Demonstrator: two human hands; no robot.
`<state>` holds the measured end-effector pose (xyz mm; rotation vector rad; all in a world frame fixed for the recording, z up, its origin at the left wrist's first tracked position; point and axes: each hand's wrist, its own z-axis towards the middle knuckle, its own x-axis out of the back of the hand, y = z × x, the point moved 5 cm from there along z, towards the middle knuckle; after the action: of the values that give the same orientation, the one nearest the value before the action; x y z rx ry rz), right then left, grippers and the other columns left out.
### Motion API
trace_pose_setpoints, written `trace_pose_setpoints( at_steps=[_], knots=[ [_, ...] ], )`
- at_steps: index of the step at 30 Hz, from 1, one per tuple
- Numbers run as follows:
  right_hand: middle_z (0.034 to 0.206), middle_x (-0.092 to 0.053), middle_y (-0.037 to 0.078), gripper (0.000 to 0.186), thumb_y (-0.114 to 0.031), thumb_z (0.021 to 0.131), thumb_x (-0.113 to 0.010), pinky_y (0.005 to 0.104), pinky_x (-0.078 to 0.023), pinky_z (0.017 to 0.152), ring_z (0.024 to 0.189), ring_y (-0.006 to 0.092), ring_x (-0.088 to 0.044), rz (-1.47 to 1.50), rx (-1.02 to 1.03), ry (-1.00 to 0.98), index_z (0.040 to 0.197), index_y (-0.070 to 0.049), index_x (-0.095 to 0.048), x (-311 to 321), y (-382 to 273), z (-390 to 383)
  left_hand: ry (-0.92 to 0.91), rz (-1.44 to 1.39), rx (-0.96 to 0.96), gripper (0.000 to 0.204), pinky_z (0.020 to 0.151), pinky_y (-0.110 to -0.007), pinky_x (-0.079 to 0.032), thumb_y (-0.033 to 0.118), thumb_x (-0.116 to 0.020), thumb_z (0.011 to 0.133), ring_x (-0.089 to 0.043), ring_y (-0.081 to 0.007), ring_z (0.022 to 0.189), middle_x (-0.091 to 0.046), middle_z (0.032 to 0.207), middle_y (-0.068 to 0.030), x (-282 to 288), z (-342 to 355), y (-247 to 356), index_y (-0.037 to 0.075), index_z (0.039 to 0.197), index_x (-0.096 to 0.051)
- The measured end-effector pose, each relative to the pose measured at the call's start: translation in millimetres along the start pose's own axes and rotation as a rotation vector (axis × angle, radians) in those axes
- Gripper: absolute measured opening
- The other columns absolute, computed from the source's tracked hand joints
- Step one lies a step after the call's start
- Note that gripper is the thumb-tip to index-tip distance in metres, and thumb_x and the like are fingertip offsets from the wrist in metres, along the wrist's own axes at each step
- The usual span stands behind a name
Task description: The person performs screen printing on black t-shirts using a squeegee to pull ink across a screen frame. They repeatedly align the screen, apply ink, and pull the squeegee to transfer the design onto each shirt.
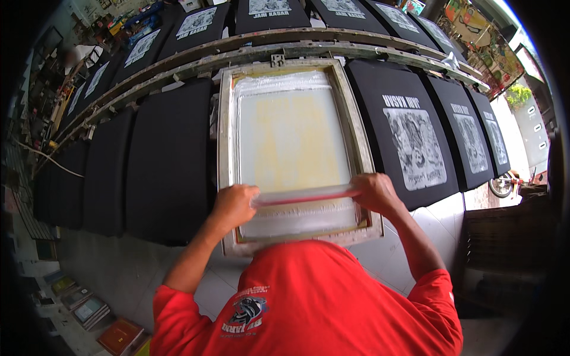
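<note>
A screen-printing frame (227, 136) with a yellowish mesh (291, 136) is in the middle, white ink along the top and bottom of the mesh. A motion-blurred squeegee (306, 196) with a red strip spans the lower part of it. My left hand (236, 204) is closed on the squeegee's left end and my right hand (373, 193) on its right end. Plain black garments (166, 160) lie on boards to the left; black garments with white printed pictures (435, 148) lie to the right.
Beyond metal rails (362, 37) runs a second row of printed black garments (272, 15). At upper left is a partly visible person (89, 56). Books (83, 308) are stacked at lower left. Tiled floor (433, 231) shows below the boards, a wheel (502, 185) by the bright doorway at right.
</note>
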<state>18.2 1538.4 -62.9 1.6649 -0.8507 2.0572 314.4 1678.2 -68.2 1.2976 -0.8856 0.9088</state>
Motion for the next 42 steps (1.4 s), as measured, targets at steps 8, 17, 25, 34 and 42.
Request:
trace_pose_setpoints(
  at_steps=[8, 17, 25, 34, 42],
  knots=[
    [0.078, -0.07, 0.011, 0.02, -0.02, 0.076, -0.068, 0.0409, -0.055, 0.067, 0.073, 0.0302, -0.069, -0.118, 0.041, 0.119, 0.094, -0.013, -0.069, 9.8, 124.5, 292.1, 0.139, 0.131, -0.02, 0.034, 0.078, -0.044, -0.053, 0.017, -0.073, 0.072, -0.066, -0.0384, 0.09, -0.068, 0.096, -0.0211, 58.9, 278.2, -143.5, 0.006, 0.104, -0.068],
    [0.084, -0.069, 0.015, 0.026, -0.018, 0.072, -0.068, 0.0439, -0.054, 0.076, 0.085, 0.0338, -0.068, -0.151, 0.022, 0.067, 0.096, -0.009, -0.068, -17.0, 145.3, 340.0, 0.062, 0.219, 0.003, 0.045, 0.086, -0.042, -0.052, 0.02, -0.078, 0.069, -0.065, -0.0378, 0.097, -0.068, 0.101, -0.0215, 33.8, 326.0, -178.0, 0.007, 0.111, -0.068],
    [0.079, -0.067, 0.009, 0.014, -0.016, 0.073, -0.067, 0.0453, -0.054, 0.07, 0.076, 0.0334, -0.067, -0.134, 0.042, 0.046, 0.084, -0.009, -0.063, -30.4, 98.9, 204.1, 0.038, 0.186, 0.119, 0.027, 0.073, -0.047, -0.054, 0.016, -0.071, 0.07, -0.066, -0.0385, 0.085, -0.069, 0.088, -0.019, 5.2, 185.6, -102.7, 0.011, 0.097, -0.068],
    [0.09, -0.066, 0.007, 0.024, -0.003, 0.068, -0.066, 0.0394, -0.058, 0.071, 0.088, 0.0281, -0.066, -0.046, -0.041, 0.088, 0.09, -0.011, -0.065, -44.6, -21.9, -77.7, 0.015, 0.102, 0.161, 0.04, 0.079, -0.039, -0.054, 0.005, -0.074, 0.064, -0.064, -0.0287, 0.095, -0.068, 0.102, -0.0061, -56.6, -84.3, 21.4, 0.013, 0.102, -0.069],
    [0.072, -0.061, 0.008, 0.005, -0.014, 0.077, -0.062, 0.0432, -0.054, 0.064, 0.074, 0.0296, -0.064, -0.041, -0.009, -0.024, 0.075, -0.011, -0.059, -36.6, -12.2, -47.3, -0.027, 0.108, 0.094, 0.027, 0.069, -0.045, -0.054, 0.01, -0.072, 0.068, -0.065, -0.0338, 0.084, -0.066, 0.088, -0.0115, -44.3, -56.7, 6.1, 0.01, 0.093, -0.065]
  ],
)
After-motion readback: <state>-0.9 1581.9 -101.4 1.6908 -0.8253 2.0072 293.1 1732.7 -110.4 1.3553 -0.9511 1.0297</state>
